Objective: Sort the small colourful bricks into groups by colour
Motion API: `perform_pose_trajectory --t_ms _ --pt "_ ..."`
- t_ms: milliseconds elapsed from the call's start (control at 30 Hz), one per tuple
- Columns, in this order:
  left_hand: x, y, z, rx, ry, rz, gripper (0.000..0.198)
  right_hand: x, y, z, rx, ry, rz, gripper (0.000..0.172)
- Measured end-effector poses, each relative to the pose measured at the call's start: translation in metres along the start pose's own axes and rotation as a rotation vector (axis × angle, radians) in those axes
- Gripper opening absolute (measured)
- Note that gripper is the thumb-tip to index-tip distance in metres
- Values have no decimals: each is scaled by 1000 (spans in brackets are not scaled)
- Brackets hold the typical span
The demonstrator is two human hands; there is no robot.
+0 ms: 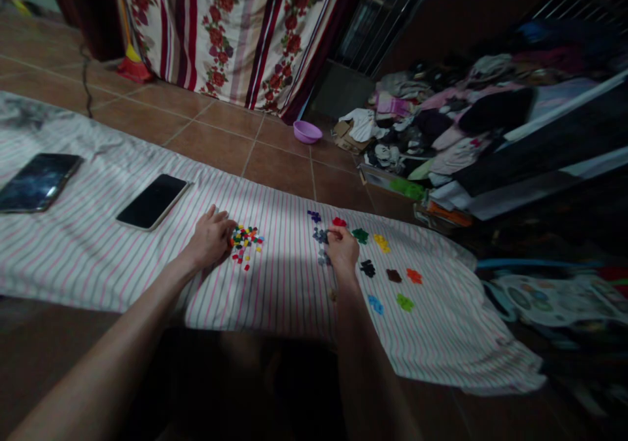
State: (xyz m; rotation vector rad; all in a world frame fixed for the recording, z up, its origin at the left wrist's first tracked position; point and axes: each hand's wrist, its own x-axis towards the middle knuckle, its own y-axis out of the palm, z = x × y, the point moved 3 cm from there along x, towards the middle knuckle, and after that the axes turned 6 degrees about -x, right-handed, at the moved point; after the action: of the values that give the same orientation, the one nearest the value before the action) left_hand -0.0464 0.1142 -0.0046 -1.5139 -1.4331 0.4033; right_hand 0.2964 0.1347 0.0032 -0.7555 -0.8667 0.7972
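My left hand (pixel 210 237) rests on the striped cloth with its fingers apart, touching the left edge of a mixed pile of small coloured pieces (pixel 248 239). Over on the right, my right hand (pixel 344 250) has thumb and forefinger pressed together above the grey pieces (pixel 320 235). Whatever lies between those fingertips is too small to make out. Around that hand are single-colour heaps: purple (pixel 314 216), red (pixel 338 222), dark green (pixel 360 235), yellow (pixel 381 243), black (pixel 367 269), brown (pixel 393 275), orange (pixel 415 276), blue (pixel 376 304) and light green (pixel 405 302).
Two phones, one dark (pixel 39 182) and one pale-edged (pixel 153 201), lie on the striped cloth (pixel 284 284) to the left. Beyond it, a purple basin (pixel 307 132) sits on the tiled floor. Piled clothes (pixel 441 120) fill the right background behind a flowered curtain's (pixel 235 29) edge.
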Motion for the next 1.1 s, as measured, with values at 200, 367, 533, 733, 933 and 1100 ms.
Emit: perform_pose_trajectory --t_ms 200,367,533,733,933,1100 --pt "0 3 5 -44 -16 0 36 -1 1 -2 4 -2 33 24" --pt "0 1 5 -40 -5 1 37 0 -2 -2 20 -5 21 25" --pt "0 -3 1 -38 -7 14 35 -2 -8 10 66 -65 -12 26" --pt "0 -6 0 -42 -9 58 35 -16 -8 50 193 -218 27 31" --pt "-4 -4 6 -54 -35 70 37 -36 3 91 259 -401 161 35" --pt "-5 -7 6 -65 -25 75 36 -59 11 116 282 -615 294 37"
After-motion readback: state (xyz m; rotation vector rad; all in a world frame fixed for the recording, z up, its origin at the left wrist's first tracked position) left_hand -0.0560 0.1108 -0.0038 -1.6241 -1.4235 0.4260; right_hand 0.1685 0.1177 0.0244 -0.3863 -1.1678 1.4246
